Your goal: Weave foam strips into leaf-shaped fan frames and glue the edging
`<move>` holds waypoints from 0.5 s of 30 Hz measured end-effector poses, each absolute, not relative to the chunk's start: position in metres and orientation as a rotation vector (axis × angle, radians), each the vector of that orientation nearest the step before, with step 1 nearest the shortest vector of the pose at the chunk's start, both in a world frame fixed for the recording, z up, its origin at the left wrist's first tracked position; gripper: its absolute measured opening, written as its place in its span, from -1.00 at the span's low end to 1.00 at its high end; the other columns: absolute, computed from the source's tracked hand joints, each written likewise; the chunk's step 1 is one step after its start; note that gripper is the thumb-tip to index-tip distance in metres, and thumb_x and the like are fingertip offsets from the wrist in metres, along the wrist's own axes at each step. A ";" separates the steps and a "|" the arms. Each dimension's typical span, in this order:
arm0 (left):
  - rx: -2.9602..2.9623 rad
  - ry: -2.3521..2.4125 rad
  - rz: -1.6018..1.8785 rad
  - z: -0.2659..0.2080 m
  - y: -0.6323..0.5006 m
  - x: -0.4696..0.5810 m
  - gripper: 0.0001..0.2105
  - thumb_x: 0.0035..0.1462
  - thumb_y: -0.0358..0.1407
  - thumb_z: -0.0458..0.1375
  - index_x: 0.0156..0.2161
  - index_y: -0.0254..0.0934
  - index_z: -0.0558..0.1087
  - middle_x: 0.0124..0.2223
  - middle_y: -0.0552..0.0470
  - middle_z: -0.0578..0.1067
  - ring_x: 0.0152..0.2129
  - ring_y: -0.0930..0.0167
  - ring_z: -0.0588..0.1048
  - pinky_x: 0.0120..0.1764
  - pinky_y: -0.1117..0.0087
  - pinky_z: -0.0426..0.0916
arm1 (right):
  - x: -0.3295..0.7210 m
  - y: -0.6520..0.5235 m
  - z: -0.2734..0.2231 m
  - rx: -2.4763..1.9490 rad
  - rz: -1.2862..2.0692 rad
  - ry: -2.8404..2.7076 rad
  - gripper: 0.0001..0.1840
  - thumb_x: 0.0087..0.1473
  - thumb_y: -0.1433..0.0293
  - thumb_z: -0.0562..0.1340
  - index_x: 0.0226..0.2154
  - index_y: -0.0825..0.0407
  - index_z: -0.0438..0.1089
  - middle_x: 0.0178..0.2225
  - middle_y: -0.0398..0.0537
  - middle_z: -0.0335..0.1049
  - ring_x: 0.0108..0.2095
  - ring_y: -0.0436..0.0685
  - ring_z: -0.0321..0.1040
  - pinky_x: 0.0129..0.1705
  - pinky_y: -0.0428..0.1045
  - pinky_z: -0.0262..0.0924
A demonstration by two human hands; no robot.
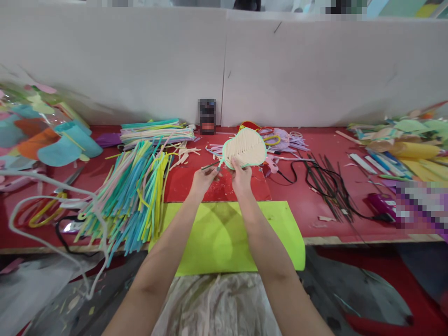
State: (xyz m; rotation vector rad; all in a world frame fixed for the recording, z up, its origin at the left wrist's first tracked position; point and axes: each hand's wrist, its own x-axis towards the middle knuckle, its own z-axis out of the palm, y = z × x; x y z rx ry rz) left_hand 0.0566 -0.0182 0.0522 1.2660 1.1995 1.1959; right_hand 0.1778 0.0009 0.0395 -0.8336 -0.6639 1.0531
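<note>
A cream, leaf-shaped craft piece with a mint-green border and ribbed surface is held up over the table. My right hand pinches its lower edge, thumb on the front face. The fingers of my left hand are closed around the thin stem at its lower left, where a dark wire-like end pokes out. Beneath both hands lies a red board, with a lime-green sheet at the near edge. Just right of the piece rests a pink glue gun.
Left of my arms spreads a big pile of coloured fuzzy strips. Scissors and a white cable lie further left. Dark wires, a black cord and a purple box sit right. A white partition stands behind.
</note>
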 end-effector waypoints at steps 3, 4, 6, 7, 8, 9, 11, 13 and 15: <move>1.350 1.112 1.142 0.056 -0.014 0.045 -0.81 -0.02 -0.20 0.15 -0.42 -0.32 0.40 -0.50 0.03 0.48 -0.57 0.50 0.41 -0.39 0.46 0.32 | 0.182 0.000 0.043 -0.834 1.140 -0.666 -0.60 -0.24 0.22 0.36 -0.29 0.05 0.45 -0.25 -0.03 0.50 -0.34 0.07 0.44 -0.36 -0.05 0.39; 1.411 1.070 1.098 0.057 -0.012 0.040 -0.80 -0.03 -0.19 0.15 -0.42 -0.32 0.41 -0.49 0.03 0.48 -0.56 0.50 0.41 -0.38 0.46 0.32 | 0.184 0.000 0.045 -0.837 1.161 -0.672 -0.61 -0.25 0.22 0.36 -0.30 0.05 0.45 -0.27 -0.04 0.50 -0.36 0.06 0.44 -0.38 -0.06 0.39; 1.524 1.009 0.999 0.061 -0.006 0.030 -0.80 -0.03 -0.18 0.15 -0.43 -0.31 0.42 -0.49 0.03 0.48 -0.55 0.50 0.41 -0.39 0.47 0.30 | 0.188 0.000 0.047 -0.827 1.198 -0.704 -0.65 -0.26 0.24 0.37 -0.34 0.04 0.45 -0.31 -0.07 0.50 -0.40 0.03 0.43 -0.43 -0.09 0.37; 1.568 1.001 0.953 0.063 -0.003 0.025 -0.81 -0.03 -0.19 0.15 -0.44 -0.31 0.42 -0.49 0.03 0.47 -0.55 0.50 0.40 -0.41 0.47 0.29 | 0.189 0.000 0.047 -0.815 1.216 -0.724 -0.66 -0.27 0.25 0.38 -0.36 0.05 0.46 -0.34 -0.09 0.51 -0.43 0.03 0.42 -0.45 -0.09 0.37; 1.608 1.008 0.908 0.066 0.001 0.020 -0.81 -0.03 -0.19 0.15 -0.45 -0.31 0.42 -0.50 0.04 0.47 -0.56 0.50 0.39 -0.42 0.48 0.28 | 0.191 0.000 0.048 -0.801 1.231 -0.741 -0.68 -0.28 0.26 0.39 -0.38 0.05 0.46 -0.36 -0.11 0.50 -0.45 0.02 0.41 -0.47 -0.10 0.36; 1.646 1.025 0.861 0.069 0.005 0.015 -0.82 -0.04 -0.20 0.15 -0.45 -0.31 0.43 -0.51 0.04 0.47 -0.57 0.50 0.39 -0.43 0.48 0.27 | 0.191 0.000 0.048 -0.790 1.243 -0.757 -0.68 -0.28 0.28 0.39 -0.38 0.05 0.47 -0.37 -0.12 0.50 -0.46 0.01 0.41 -0.48 -0.10 0.36; 1.722 1.076 0.765 0.077 0.012 0.005 -0.83 -0.05 -0.22 0.16 -0.42 -0.30 0.46 -0.50 0.04 0.49 -0.57 0.49 0.39 -0.43 0.47 0.26 | 0.192 0.000 0.048 -0.785 1.255 -0.797 -0.67 -0.29 0.29 0.40 -0.37 0.06 0.47 -0.37 -0.13 0.51 -0.47 0.02 0.41 -0.47 -0.08 0.36; 1.818 1.131 0.689 0.089 0.017 -0.003 -0.83 -0.07 -0.22 0.18 -0.40 -0.30 0.49 -0.47 0.03 0.51 -0.55 0.47 0.41 -0.41 0.46 0.27 | 0.193 -0.001 0.048 -0.813 1.227 -0.865 -0.66 -0.29 0.28 0.39 -0.35 0.06 0.48 -0.34 -0.12 0.51 -0.43 0.05 0.43 -0.41 -0.05 0.38; 1.965 1.185 0.624 0.102 0.018 -0.008 -0.83 -0.09 -0.21 0.20 -0.42 -0.27 0.51 -0.47 0.04 0.52 -0.53 0.45 0.42 -0.40 0.46 0.25 | 0.193 -0.001 0.046 -0.874 1.150 -0.968 -0.66 -0.28 0.28 0.39 -0.36 0.07 0.49 -0.30 -0.10 0.52 -0.35 0.08 0.45 -0.29 -0.01 0.38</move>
